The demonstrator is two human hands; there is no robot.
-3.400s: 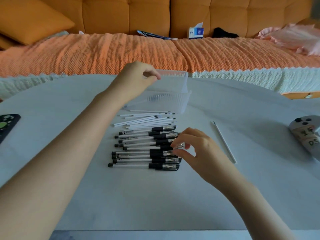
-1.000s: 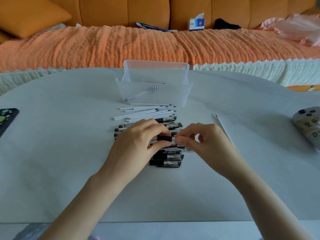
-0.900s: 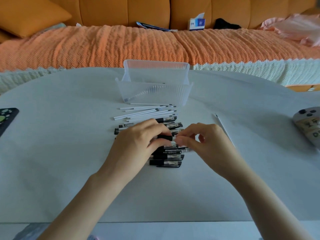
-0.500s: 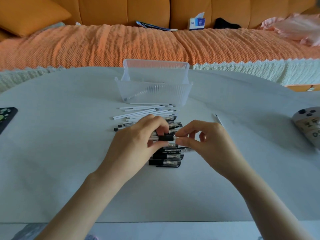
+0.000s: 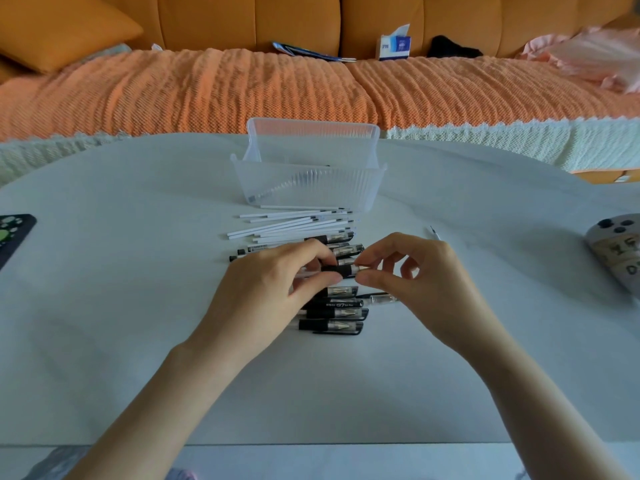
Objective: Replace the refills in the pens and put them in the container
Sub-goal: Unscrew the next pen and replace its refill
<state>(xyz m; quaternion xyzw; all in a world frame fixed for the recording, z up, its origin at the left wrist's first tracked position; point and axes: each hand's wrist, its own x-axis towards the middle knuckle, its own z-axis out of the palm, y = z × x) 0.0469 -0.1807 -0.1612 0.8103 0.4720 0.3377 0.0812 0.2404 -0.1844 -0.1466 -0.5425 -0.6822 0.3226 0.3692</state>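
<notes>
Since left hand [image 5: 273,292] quit container [image 5: 311,188], it grips pen [image 5: 343,270], right hand [image 5: 426,282] pinching tip

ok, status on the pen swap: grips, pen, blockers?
Left grip pinches pen at black section, right grip pinches its tip end. Pen over the pen row, not in container. Loose refills lie flat before container.

"G7" is printed in white on the black barrel of one pen [image 5: 341,304] lying among others on the desk [image 5: 104,306]; the smaller print beside it cannot be read. Blue lettering on a white-and-blue box [image 5: 394,46] on the sofa [image 5: 207,91] is too blurred to read. Dark marks drawn on a grey object [image 5: 620,252] at the desk's right edge cannot be made out.
</notes>
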